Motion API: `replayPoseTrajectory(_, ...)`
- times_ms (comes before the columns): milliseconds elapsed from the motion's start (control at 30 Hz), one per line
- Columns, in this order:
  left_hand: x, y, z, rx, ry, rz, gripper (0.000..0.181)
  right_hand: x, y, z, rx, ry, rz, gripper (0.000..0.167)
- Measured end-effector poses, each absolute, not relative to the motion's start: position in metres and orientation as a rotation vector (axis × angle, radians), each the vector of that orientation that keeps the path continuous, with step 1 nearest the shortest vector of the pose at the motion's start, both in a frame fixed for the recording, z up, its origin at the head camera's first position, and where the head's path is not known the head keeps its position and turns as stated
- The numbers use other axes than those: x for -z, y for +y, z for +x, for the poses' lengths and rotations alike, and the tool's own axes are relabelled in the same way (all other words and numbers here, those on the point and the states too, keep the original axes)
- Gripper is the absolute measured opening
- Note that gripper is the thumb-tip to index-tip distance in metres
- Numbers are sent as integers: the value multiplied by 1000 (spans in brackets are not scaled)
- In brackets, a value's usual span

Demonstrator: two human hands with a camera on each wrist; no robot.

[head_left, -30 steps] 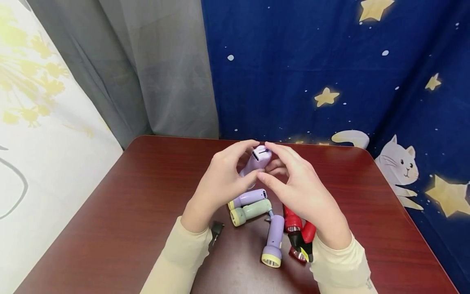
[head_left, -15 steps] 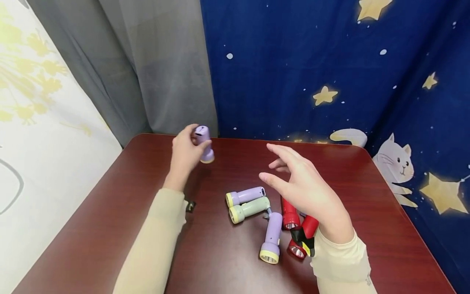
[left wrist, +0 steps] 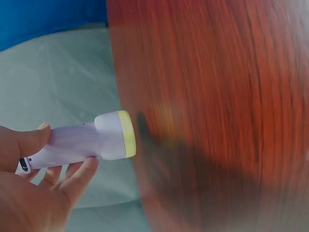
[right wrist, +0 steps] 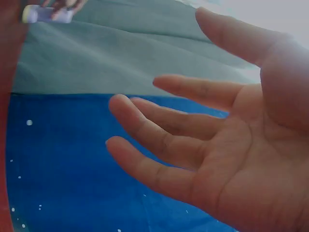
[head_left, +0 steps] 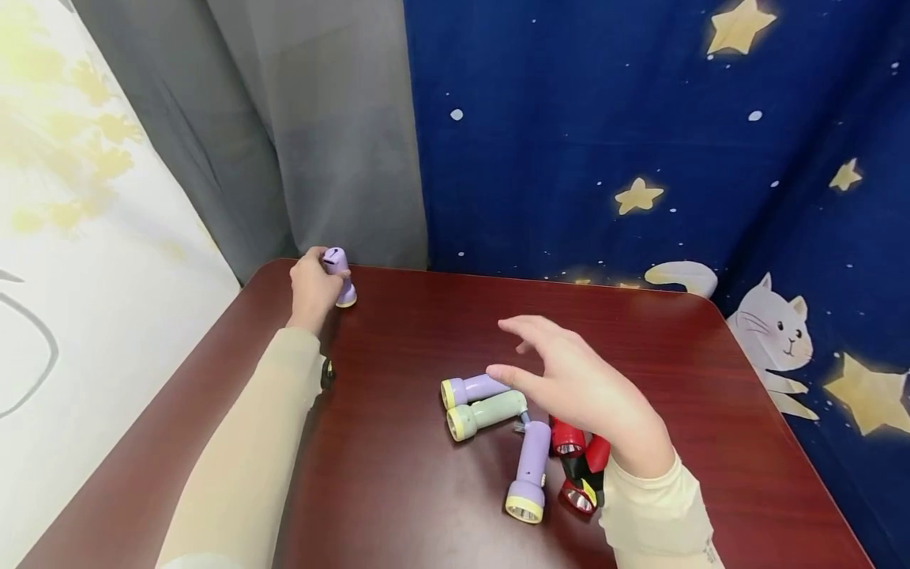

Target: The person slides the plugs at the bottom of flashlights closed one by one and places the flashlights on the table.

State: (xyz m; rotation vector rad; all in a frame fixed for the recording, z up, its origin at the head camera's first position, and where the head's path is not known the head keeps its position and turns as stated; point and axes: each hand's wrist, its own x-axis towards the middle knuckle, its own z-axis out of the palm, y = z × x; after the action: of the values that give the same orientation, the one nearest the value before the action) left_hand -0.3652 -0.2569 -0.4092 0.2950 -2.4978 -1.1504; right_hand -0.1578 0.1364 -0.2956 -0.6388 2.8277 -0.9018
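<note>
The left hand pinches a purple flashlight between thumb and fingers near the table's far left corner. In the left wrist view the flashlight has its yellow-rimmed head pointing at the table's edge; whether it touches the table I cannot tell. Nothing is held by the right hand, whose fingers are spread and slightly bent above the flashlights; its bare palm shows in the right wrist view. Below it lie a purple flashlight partly behind the thumb, a green one and another purple one.
Right of these, red flashlights with black parts lie close together, partly covered by the right wrist. The dark red table meets a grey curtain and a blue starry curtain at its far edge.
The left hand has carried the purple flashlight from between both hands to the far left. The right hand has let go of it and stayed near the middle, a little lower.
</note>
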Motion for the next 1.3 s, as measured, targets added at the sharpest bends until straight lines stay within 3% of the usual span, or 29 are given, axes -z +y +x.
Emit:
replayPoseTrajectory(267, 405, -270, -371, 1137, -2577, 368, 58, 326, 111, -163, 374, 2734, -698, 60)
replayPoseTrajectory(733, 405, -287, -382, 1053, -2672, 414, 62, 363, 95, -172, 35, 2772, -776, 42)
replayPoseTrajectory(1000, 398, -279, -379, 1049, -2690, 300, 91, 372, 97, -165, -70, 2804, -902, 26)
replayPoseTrajectory(1300, 370, -246, -367, 769, -2518, 30, 70, 379, 93, -164, -100, 2782, -1032, 36)
